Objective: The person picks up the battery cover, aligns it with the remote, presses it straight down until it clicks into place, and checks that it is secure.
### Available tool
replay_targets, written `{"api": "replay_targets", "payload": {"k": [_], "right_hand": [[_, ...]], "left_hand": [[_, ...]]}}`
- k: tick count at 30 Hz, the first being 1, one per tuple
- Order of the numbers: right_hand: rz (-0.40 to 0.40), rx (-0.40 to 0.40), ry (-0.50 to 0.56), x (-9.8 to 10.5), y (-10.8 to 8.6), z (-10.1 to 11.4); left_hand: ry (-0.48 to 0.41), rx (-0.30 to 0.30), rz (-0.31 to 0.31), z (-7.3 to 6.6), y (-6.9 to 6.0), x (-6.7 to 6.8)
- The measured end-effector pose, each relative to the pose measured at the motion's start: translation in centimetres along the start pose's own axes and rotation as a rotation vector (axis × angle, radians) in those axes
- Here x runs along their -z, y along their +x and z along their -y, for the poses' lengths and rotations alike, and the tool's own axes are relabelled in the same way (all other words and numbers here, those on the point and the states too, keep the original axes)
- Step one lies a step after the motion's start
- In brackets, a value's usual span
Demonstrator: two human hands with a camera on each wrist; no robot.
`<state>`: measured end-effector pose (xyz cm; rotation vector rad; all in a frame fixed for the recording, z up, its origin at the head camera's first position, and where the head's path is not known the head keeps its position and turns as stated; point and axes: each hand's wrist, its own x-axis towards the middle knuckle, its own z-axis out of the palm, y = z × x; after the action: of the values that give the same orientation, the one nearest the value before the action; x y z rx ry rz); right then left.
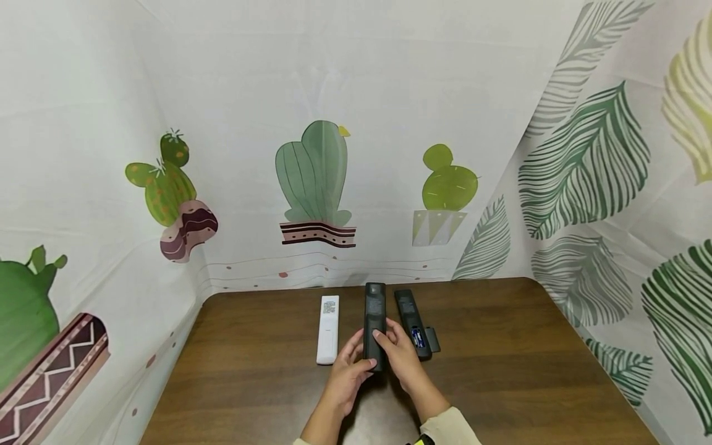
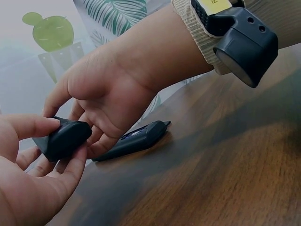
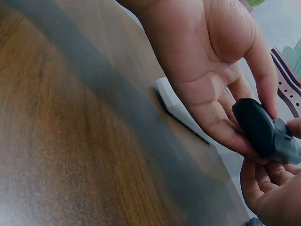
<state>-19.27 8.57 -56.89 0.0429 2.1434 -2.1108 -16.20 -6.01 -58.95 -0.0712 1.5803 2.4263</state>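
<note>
1. The left hand [image 1: 346,374] grips the near end of a black remote control [image 1: 375,306], thumb on its upper face and fingers beneath.
2. The right hand [image 1: 402,353] holds the same remote from its right side, the thumb laid across the upper face.
3. This remote is raised off the worktop [image 1: 245,371], between the other two remotes; in the head view its far end overlaps the worktop's far edge.
4. A white remote control [image 1: 328,330] lies to its left, far end near the far edge. From there a broad stretch of brown wood runs to the left edge.
5. A second black remote [image 1: 409,312] lies to the right, slanted, its far end near the far edge; a blue battery [image 1: 418,337] shows in its uncovered compartment.
6. A small black cover [image 1: 432,340] lies just beside that remote's near end; whether they touch, I cannot tell. Wood extends from it to the right edge.
7. A printed cloth [image 1: 239,93] rises behind the far edge.
</note>
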Motion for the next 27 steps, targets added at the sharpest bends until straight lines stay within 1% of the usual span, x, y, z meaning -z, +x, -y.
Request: {"api": "replay_targets", "payload": {"k": [11,22,27], "right_hand": [[-0.005,-0.002,0.020,-0.04,0.08,-0.17],[-0.005,-0.004,-0.015,-0.20,0.18,-0.23],[-0.007,-0.001,0.013,-0.23,0.21,-0.35]], "left_hand": [[0.000,0.003,-0.012,-0.02,-0.02,-0.18],[0.002,0.001,-0.013,0.11,0.06,-0.03],[0.004,0.001,-0.009,0.14,0.09,0.04]]}}
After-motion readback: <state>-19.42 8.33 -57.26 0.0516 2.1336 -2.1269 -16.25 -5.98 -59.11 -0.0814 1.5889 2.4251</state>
